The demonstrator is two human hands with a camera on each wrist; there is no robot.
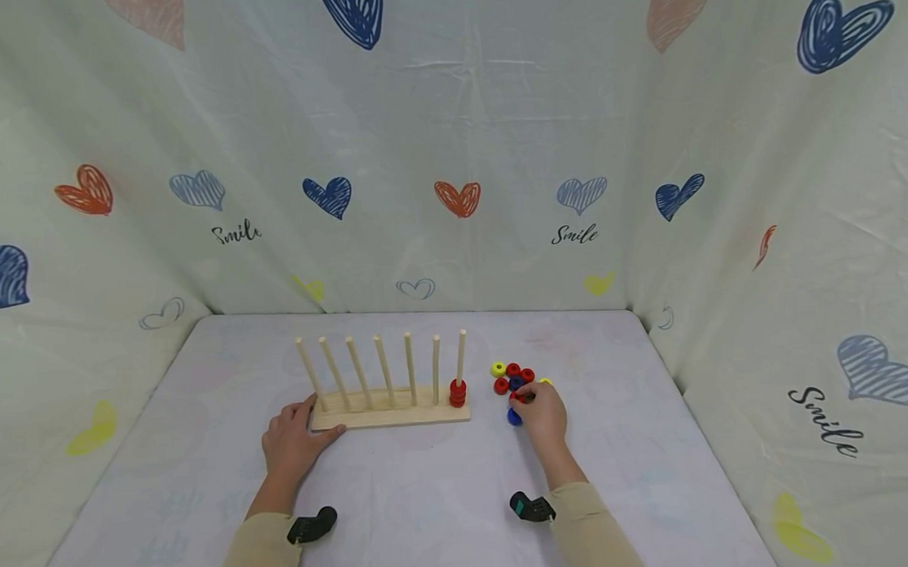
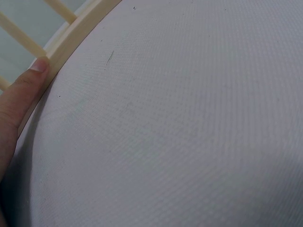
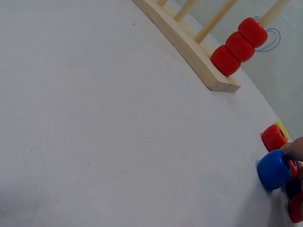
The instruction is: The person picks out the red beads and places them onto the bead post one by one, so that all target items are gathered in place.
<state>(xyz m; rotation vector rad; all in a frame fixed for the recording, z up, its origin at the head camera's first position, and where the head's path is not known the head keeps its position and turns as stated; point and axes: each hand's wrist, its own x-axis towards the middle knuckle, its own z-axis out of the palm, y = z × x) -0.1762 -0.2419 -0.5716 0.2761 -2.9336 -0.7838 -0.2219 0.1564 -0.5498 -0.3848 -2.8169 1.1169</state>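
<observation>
A wooden peg rack (image 1: 391,417) stands on the table with a row of upright pegs. On its right-end peg three red beads (image 3: 239,46) are stacked. My left hand (image 1: 290,439) grips the rack's left end, the thumb (image 2: 29,85) along the front edge and the fingers round the far side. To the right of the rack, my right hand (image 1: 544,414) pinches a red bead (image 1: 515,396) between thumb and index finger, low over a cluster of loose beads. A blue bead (image 3: 274,170) lies right beside those fingertips; the hand hides part of the cluster.
More loose beads surround the right hand: a yellow bead (image 1: 498,369), several red ones (image 1: 513,370) and a dark blue bead (image 1: 516,383). Another yellow bead (image 1: 546,381) shows behind the hand. A heart-printed curtain (image 1: 453,258) encloses the back and sides of the white table (image 1: 424,501).
</observation>
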